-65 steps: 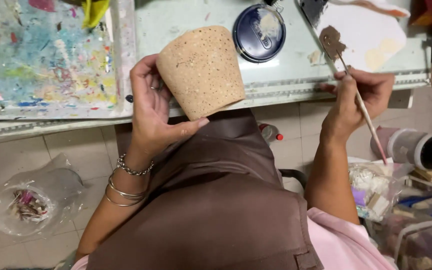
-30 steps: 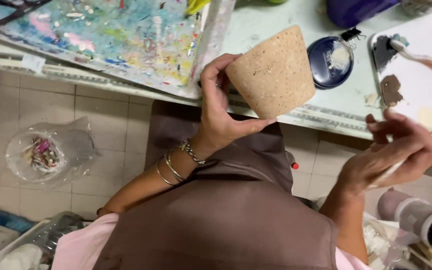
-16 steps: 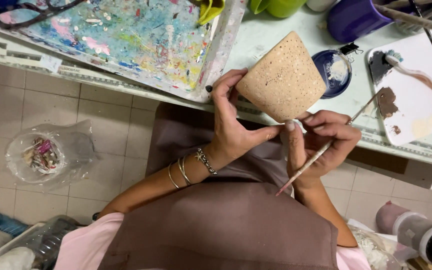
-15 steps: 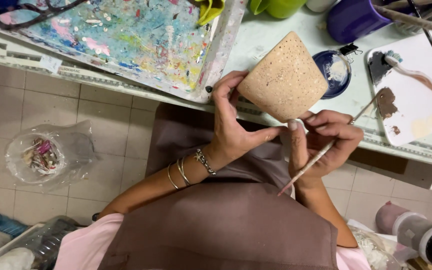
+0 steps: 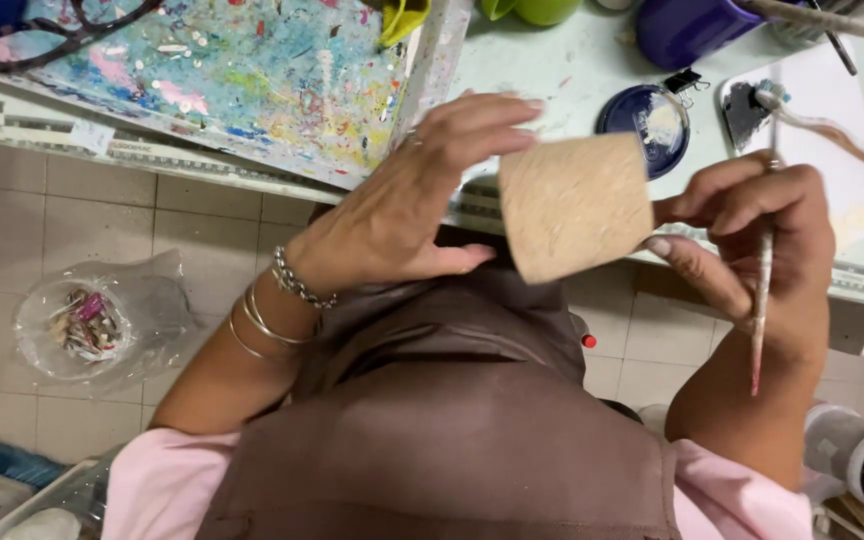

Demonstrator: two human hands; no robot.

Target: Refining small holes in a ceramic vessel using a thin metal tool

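While the left hand (image 5: 402, 215) wraps its fingers over the top and its thumb under the base of a speckled, tan, tapered cork-textured pot (image 5: 574, 205), holding it on its side in the air just in front of the tabletop's (image 5: 552, 80) edge, the right hand (image 5: 767, 235) steadies the pot's other end with its fingertips and at the same time pinches a thin, pale-handled paintbrush (image 5: 762, 270) between thumb and fingers, the handle pointing down toward the person's brown apron (image 5: 432, 420). To handle this well, the person would do best to keep the pot braced from both ends so it can turn without slipping, and to keep the brush tip clear of the pot's face until the chosen side is up. Behind the pot on the pale green tabletop lies a round dark blue lid (image 5: 647, 120) with a smear of light paint, beside a black binder clip (image 5: 687, 80). Further right sits a white palette sheet (image 5: 842, 150) with a dark paint patch, and a purple cup (image 5: 687, 30) stands above it. To the left a paint-splattered board (image 5: 232, 70) covers the tabletop. Down on the tiled floor (image 5: 12, 220), a clear plastic bag (image 5: 92, 320) holds small coloured scraps.
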